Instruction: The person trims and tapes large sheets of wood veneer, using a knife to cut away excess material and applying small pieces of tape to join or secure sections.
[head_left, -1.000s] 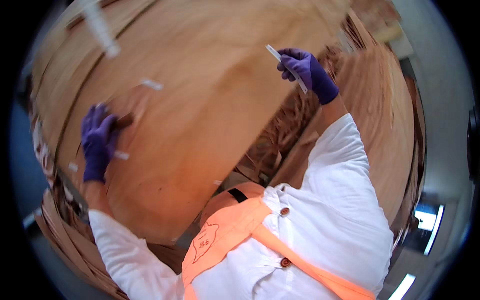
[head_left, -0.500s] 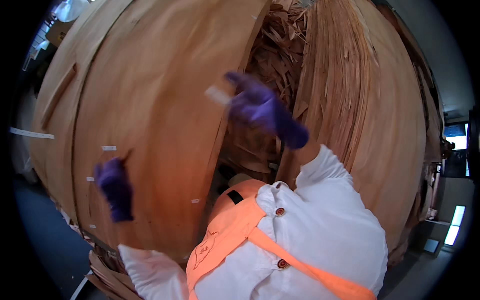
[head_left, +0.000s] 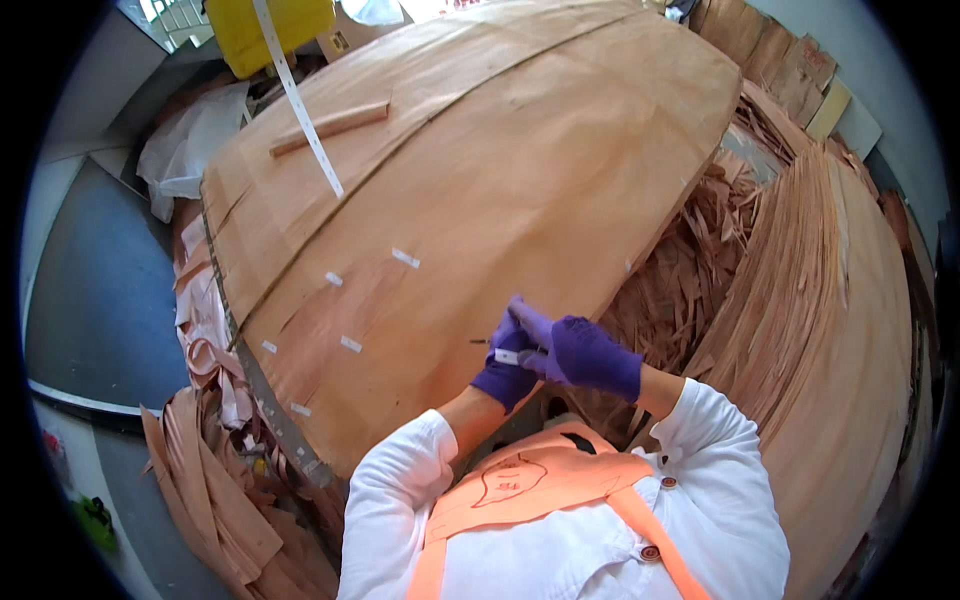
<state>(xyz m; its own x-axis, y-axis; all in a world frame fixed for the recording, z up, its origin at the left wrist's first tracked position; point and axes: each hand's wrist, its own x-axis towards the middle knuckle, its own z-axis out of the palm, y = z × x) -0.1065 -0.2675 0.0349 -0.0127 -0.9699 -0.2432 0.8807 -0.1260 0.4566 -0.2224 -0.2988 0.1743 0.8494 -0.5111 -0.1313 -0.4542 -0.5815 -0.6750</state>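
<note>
Both hands wear purple gloves and meet over the near edge of a wide, thin wood veneer sheet (head_left: 520,180). My right hand (head_left: 585,352) is closed, its fingers pinching a short piece of white tape (head_left: 507,356) against the left. My left hand (head_left: 503,378) is closed too, partly covered by the right one. A thin dark pointed tool (head_left: 480,342) juts out from its left side; the rest of it is hidden in the glove. Short white tape pieces (head_left: 350,344) are stuck across the sheet's near left part, around reddish, split-looking grain.
A long white tape strip (head_left: 300,100) hangs down onto the sheet, near a narrow wood strip (head_left: 335,128). To the right stands a thick veneer stack (head_left: 800,270), with veneer scraps (head_left: 690,270) in the gap. More scraps (head_left: 215,480) lie at the left. A yellow container (head_left: 230,35) is at the back.
My hands, apart over the sheet before, have come together in front of my body, with the tape piece between them. The view has turned, showing more of the sheet and the left side.
</note>
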